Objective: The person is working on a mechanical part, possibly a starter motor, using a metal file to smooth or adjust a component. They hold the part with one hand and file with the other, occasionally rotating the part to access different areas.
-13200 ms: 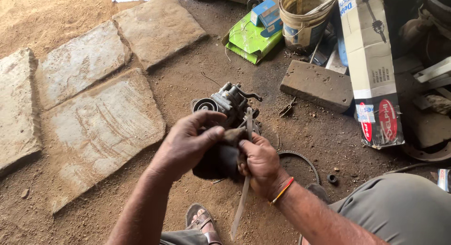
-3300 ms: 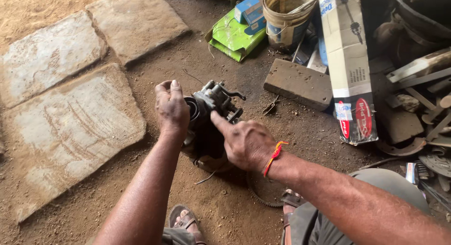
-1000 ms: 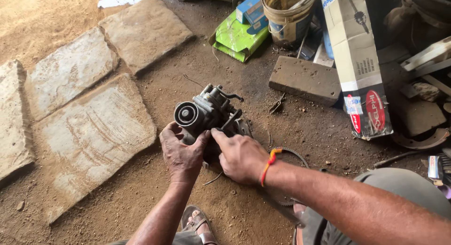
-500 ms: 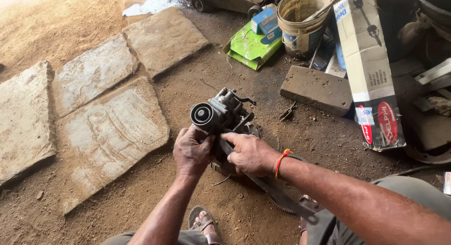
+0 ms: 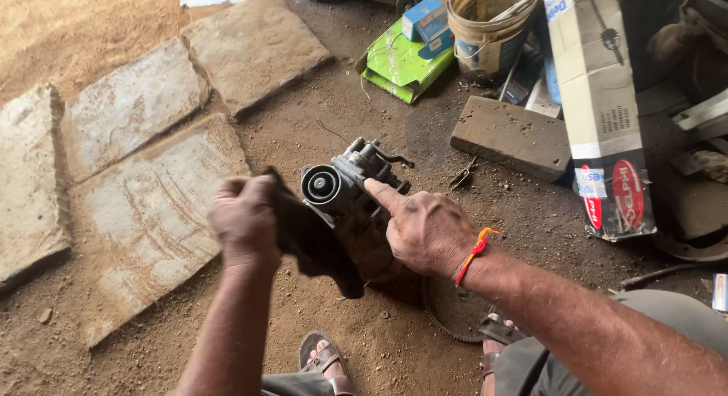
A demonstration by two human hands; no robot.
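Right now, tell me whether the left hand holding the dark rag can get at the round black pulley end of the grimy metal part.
Probably yes: the left hand and its dark rag sit beside the round black pulley end, with nothing between them.

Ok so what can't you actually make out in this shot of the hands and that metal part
- Head view: the underside of the metal part is hidden by the dark rag and the right hand.
- The left hand is motion-blurred, so its grip on the rag is unclear.
- The toothed ring on the ground is partly covered by the right forearm.
- The bucket is cut by the top edge.
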